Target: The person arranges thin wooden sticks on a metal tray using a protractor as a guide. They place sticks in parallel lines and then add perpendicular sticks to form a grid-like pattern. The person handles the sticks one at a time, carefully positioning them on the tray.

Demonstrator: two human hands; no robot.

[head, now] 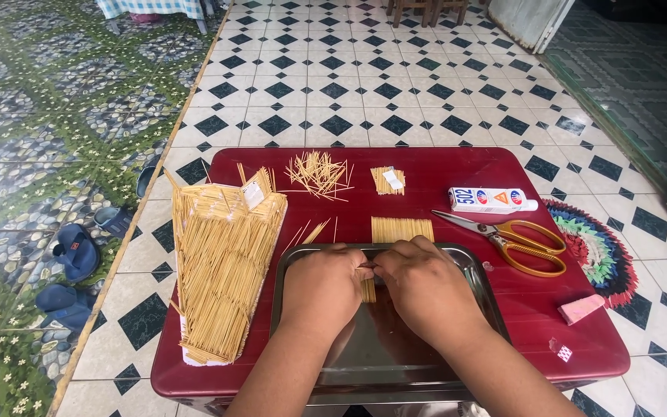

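Note:
My left hand [322, 287] and my right hand [424, 284] meet over a shiny metal tray [384, 355] on a dark red table [534, 309]. Together their fingertips pinch a small row of toothpicks [367, 287] held upright above the tray floor. Just beyond the tray's far rim lies a flat glued panel of toothpicks [401, 229]. A loose pile of toothpicks [319, 174] and a small bundle [387, 180] lie further back. At the left stands a large tapered toothpick structure [221, 274].
Yellow-handled scissors [515, 241] and a white glue box [492, 200] lie right of the tray. A pink eraser-like block [580, 308] sits near the right edge. Blue sandals [75, 251] rest on the floor at the left, a woven mat [600, 251] at the right.

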